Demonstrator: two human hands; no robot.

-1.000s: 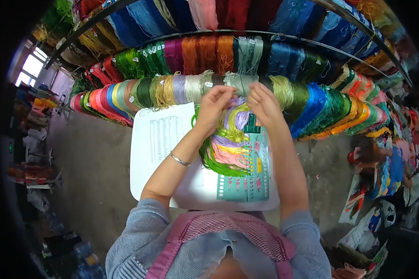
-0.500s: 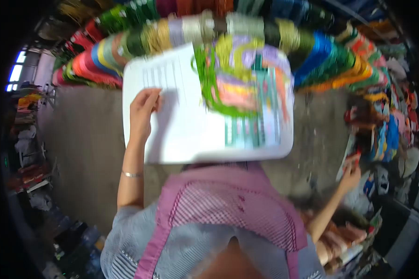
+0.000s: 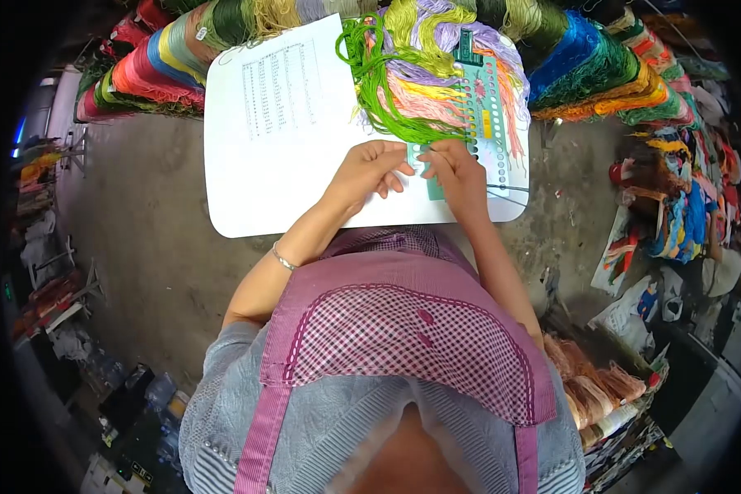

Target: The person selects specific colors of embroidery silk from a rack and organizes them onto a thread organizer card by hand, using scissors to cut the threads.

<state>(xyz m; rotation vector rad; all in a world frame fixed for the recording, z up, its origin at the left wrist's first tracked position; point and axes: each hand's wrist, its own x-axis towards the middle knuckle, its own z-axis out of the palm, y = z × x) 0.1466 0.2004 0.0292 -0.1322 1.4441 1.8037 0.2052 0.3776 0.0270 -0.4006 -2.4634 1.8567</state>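
My left hand (image 3: 372,174) and my right hand (image 3: 459,177) are close together over the lower part of a white board (image 3: 288,193). The fingers of both are bent into pinches near a small pale green piece (image 3: 417,158); what exactly they grip is too small to make out. Under and beside my right hand lies a green printed card (image 3: 492,123) with holes along its edges. Bundles of thread lie on the board above my hands: bright green (image 3: 379,86), yellow-green (image 3: 424,37) and pink (image 3: 424,103) among them. A printed sheet (image 3: 276,90) covers the board's left side.
Hanks of coloured yarn (image 3: 152,66) hang in a row behind the board, with blue ones (image 3: 568,58) to the right. More yarn (image 3: 683,222) and a bundle of brown hanks (image 3: 593,387) are at the right. Thin dark rods (image 3: 509,194) lie at the board's lower right.
My right hand has come in from the far right to the board. My left hand has moved right, off the printed sheet's table, to meet it. The board sits higher in view.
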